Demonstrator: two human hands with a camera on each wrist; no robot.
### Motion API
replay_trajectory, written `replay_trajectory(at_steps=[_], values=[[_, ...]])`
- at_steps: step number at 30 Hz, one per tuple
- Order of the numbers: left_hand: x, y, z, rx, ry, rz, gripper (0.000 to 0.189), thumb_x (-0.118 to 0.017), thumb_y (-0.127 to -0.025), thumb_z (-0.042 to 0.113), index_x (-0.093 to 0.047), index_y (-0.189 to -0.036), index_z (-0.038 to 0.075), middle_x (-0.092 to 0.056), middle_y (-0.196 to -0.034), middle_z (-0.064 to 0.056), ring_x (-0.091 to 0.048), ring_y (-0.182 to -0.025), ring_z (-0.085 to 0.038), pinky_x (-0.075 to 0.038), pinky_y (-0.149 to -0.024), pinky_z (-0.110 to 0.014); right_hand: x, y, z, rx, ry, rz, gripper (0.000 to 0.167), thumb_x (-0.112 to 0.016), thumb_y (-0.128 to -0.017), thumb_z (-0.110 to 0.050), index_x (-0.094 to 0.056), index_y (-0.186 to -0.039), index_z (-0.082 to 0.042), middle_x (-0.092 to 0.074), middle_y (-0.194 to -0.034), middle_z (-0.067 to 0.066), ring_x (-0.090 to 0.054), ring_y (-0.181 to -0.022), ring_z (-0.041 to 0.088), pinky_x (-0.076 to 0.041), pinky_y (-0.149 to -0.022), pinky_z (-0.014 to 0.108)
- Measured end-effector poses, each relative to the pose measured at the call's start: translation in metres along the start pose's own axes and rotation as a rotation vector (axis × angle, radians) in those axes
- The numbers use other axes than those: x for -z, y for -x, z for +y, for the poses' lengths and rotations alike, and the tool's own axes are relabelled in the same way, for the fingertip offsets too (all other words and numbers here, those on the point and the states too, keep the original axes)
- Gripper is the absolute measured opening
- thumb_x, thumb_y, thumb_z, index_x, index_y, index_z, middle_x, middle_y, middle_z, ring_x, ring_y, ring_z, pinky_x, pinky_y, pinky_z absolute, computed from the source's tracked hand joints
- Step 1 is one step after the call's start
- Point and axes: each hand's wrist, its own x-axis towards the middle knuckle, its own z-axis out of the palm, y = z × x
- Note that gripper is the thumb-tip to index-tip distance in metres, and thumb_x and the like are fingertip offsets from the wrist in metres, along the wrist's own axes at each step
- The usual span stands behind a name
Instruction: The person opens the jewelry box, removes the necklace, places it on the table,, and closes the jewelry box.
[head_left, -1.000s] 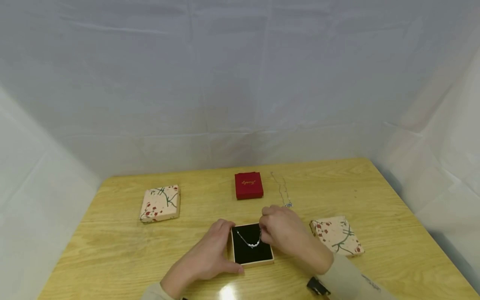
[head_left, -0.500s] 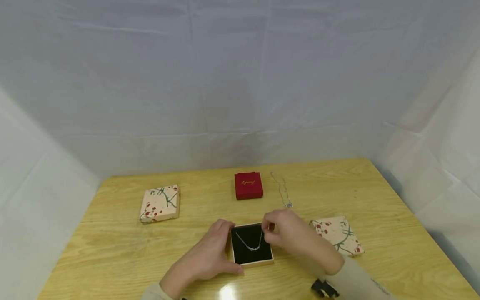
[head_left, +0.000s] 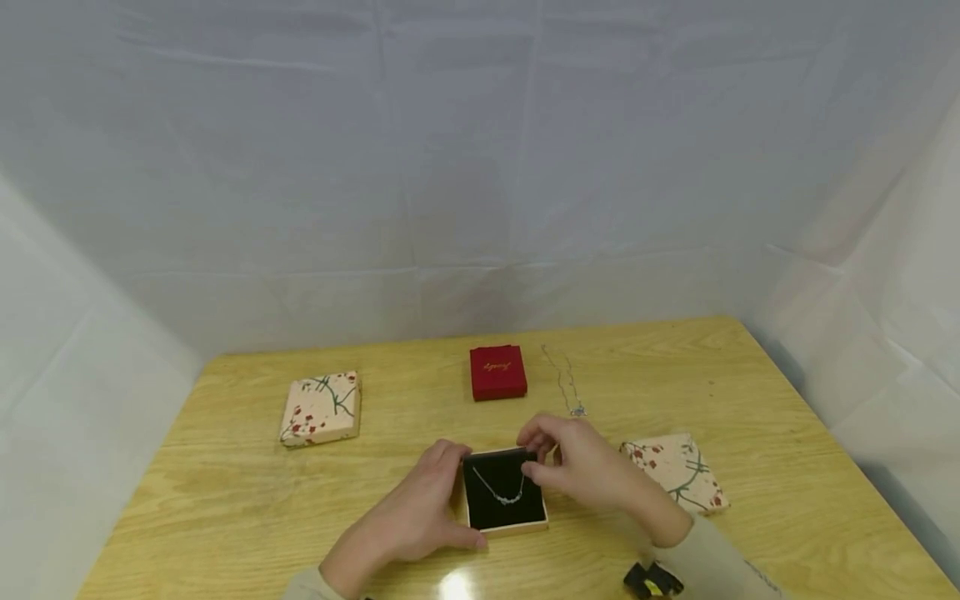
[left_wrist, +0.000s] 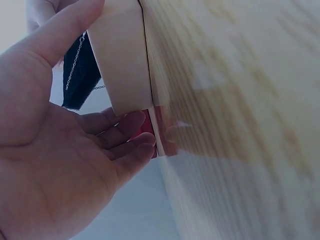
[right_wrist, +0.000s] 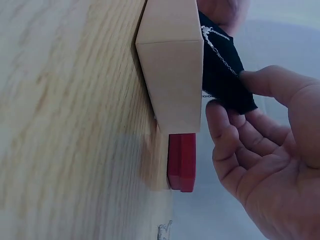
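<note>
A cream jewelry box stands uncovered on the table, and my left hand grips it by its left side, thumb at the near edge and fingers at the far corner. A black velvet pad slants up out of the box, its far edge raised. On it lies a silver necklace, with chain also showing beneath the pad in the right wrist view. My right hand pinches the pad's far right corner between thumb and fingers. In the left wrist view, the box wall sits between thumb and fingers.
Behind the box are a small red box and a second necklace. A flower-patterned box stands at the left. Another flower-patterned piece lies beside my right forearm. White cloth hangs beyond the table.
The pad's far edge has tilted up with my right hand, which has shifted slightly right with its fingers less bunched. The necklace has slid slightly toward me. My left hand stays put.
</note>
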Motion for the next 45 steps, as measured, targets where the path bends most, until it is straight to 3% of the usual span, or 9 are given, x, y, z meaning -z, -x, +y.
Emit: replay_trajectory(at_steps=[13,29,35,41,45], values=[[-0.001,-0.001,0.000,0.002,0.011,0.002,0.106,-0.099,-0.070,0.045,-0.046,-0.148,-0.005,-0.050,-0.140,-0.011,-0.048,-0.130,-0.027,-0.045,-0.114,-0.053,0.001,-0.002,0.006,-0.018,-0.111,-0.036,0.016,-0.076,-0.098,-0.012,-0.071,-0.112,-0.018,-0.073,-0.101,-0.009,-0.068,-0.091,0.013,-0.059,-0.073,0.030],[-0.001,-0.001,0.002,-0.003,0.026,0.027,0.108,-0.102,-0.067,0.039,-0.048,-0.148,-0.006,-0.052,-0.139,-0.012,-0.049,-0.129,-0.026,-0.045,-0.115,-0.051,0.014,-0.009,-0.001,0.013,-0.101,0.031,0.016,-0.075,-0.098,-0.012,-0.071,-0.114,-0.014,-0.073,-0.103,-0.006,-0.067,-0.093,0.015,-0.057,-0.079,0.031],[0.003,0.001,0.002,0.011,0.065,0.037,0.119,-0.101,-0.065,0.047,-0.042,-0.154,-0.004,-0.051,-0.144,-0.014,-0.050,-0.133,-0.029,-0.044,-0.116,-0.054,0.018,-0.011,-0.003,0.022,-0.106,0.035,0.016,-0.075,-0.099,-0.013,-0.071,-0.114,-0.013,-0.073,-0.104,-0.005,-0.067,-0.096,0.015,-0.057,-0.080,0.030],[0.009,0.002,0.006,0.065,0.129,0.118,0.105,-0.093,-0.076,0.051,-0.044,-0.153,0.001,-0.052,-0.147,-0.016,-0.054,-0.134,-0.036,-0.045,-0.112,-0.060,0.020,-0.011,-0.005,0.005,-0.137,0.033,0.016,-0.074,-0.100,-0.014,-0.071,-0.115,-0.011,-0.072,-0.106,-0.002,-0.067,-0.098,0.018,-0.057,-0.082,0.030],[0.013,0.000,0.009,0.096,0.219,0.169,0.086,-0.088,-0.086,0.048,-0.050,-0.148,0.003,-0.060,-0.139,-0.013,-0.059,-0.126,-0.033,-0.050,-0.108,-0.057,0.021,-0.012,-0.005,0.008,-0.160,0.037,0.017,-0.073,-0.100,-0.014,-0.070,-0.116,-0.010,-0.072,-0.107,0.000,-0.067,-0.098,0.019,-0.057,-0.082,0.030]])
